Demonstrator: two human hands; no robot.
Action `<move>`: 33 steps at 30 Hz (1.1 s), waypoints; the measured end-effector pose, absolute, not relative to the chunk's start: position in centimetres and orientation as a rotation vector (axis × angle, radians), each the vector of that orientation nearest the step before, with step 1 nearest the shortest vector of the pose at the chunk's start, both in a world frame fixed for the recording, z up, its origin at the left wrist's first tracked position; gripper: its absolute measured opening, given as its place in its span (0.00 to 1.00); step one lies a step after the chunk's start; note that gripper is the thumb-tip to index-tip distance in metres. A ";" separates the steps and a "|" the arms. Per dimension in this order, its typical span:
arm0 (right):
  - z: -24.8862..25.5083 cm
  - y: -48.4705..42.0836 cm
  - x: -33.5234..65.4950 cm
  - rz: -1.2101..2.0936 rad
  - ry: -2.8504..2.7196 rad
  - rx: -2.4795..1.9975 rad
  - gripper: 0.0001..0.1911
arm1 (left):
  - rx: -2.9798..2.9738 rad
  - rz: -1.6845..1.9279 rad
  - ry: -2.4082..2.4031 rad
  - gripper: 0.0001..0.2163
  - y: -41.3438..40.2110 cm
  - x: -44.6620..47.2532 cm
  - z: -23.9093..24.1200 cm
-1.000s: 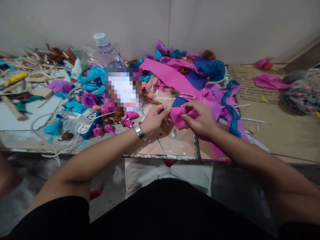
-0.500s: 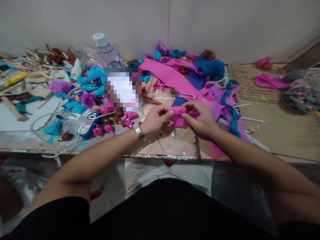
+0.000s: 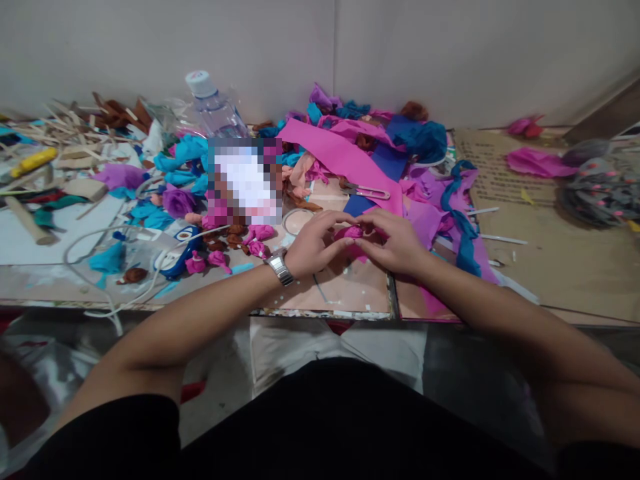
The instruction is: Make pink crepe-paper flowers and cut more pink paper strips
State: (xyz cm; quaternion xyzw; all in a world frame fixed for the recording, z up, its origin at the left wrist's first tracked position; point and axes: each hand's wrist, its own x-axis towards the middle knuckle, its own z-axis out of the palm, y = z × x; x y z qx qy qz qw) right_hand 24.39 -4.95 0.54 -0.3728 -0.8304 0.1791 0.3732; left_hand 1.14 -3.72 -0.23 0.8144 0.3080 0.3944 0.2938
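A crumpled piece of pink crepe paper [image 3: 353, 231] sits between my two hands above the tabletop. My left hand [image 3: 316, 245], with a metal watch [image 3: 279, 267] at its wrist, curls round the paper from the left, thumb and fingers closed in on it. From the right, my right hand [image 3: 393, 243] holds the same paper, its fingertips meeting those of the left. The fingers partly cover the paper. Just beyond them lie a long pink paper strip [image 3: 345, 157] and a cutter knife [image 3: 367, 192]. A roll of clear tape [image 3: 296, 222] is beside my left hand.
A plastic bottle [image 3: 219, 113] stands at the back, behind a blurred-out patch. Twisted paper bits, a white cord [image 3: 83, 233] and a blue device [image 3: 183, 248] crowd the left. Wooden sticks lie farther left. Cardboard [image 3: 520, 247] and a dark mesh bundle [image 3: 597, 193] are on the right.
The pink paper was spread in a flap below my fingers and is now bunched small. My hands have come closer together, with fingertips meeting around it.
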 end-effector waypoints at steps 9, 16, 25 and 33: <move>0.6 -5.0 24.3 0.492 -2.104 -0.981 0.14 | 2.124 1.023 0.809 0.13 -4.0 1.3 -0.3; 0.9 -5.2 24.2 0.541 -2.031 -1.036 0.14 | 1.791 1.085 0.825 0.13 -3.8 1.6 -0.8; 0.9 -5.2 24.3 0.471 -2.048 -1.030 0.08 | 1.716 1.099 0.816 0.14 -3.7 1.7 -0.9; 1.0 -5.1 24.3 0.444 -2.075 -0.994 0.09 | 1.726 1.058 0.804 0.17 -3.9 1.6 -0.8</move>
